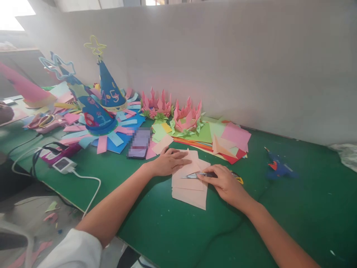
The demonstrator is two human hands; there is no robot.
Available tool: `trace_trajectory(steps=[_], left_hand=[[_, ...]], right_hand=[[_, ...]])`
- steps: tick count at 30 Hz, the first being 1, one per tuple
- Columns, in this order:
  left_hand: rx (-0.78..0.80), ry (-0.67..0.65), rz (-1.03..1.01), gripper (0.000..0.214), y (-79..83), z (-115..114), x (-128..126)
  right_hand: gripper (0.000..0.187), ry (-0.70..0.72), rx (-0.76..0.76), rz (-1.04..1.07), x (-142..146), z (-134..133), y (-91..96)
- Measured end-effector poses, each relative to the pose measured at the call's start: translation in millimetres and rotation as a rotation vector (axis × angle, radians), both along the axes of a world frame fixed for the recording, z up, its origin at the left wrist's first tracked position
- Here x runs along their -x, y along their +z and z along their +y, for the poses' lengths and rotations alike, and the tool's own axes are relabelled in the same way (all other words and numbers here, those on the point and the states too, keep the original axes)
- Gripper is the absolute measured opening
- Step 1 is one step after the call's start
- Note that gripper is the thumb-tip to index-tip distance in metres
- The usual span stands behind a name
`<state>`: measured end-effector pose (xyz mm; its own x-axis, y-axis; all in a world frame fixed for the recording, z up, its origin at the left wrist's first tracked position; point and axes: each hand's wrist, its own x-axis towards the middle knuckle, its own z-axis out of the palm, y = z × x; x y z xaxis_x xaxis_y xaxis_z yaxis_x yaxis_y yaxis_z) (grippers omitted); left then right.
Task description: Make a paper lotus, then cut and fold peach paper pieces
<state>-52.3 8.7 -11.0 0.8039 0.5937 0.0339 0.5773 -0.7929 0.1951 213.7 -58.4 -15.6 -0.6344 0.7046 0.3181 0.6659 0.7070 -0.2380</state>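
Pale pink paper sheets (192,199) lie overlapped on the green table, with creases and uneven edges. My left hand (169,162) rests flat on their upper left part, fingers stretched out. My right hand (224,184) is closed around a pair of scissors (192,175). Their pointed metal blades lie low over the paper and point left. Part of a yellow and black handle shows beyond the right hand; the rest is hidden by the fingers. Whether the blades touch the paper I cannot tell.
Behind my hands stand pink paper lotus flowers (187,115) beside stacked coloured paper (234,136). To the left are a phone (139,143), blue cone hats (108,87), a white charger (64,165) and cables. A blue paper piece (281,169) lies right.
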Motion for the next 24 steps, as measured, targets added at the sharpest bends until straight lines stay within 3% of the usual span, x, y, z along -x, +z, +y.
trace_trajectory(steps=[16,24], left_hand=[[0.041,-0.001,-0.099,0.039,-2.0,1.2,-0.2],[0.029,0.007,-0.043,0.038,-0.5,0.8,-0.9]], right_hand=[[0.038,0.018,0.015,0.019,9.0,-2.4,-0.5],[0.039,0.025,0.026,0.001,14.4,-4.0,1.0]])
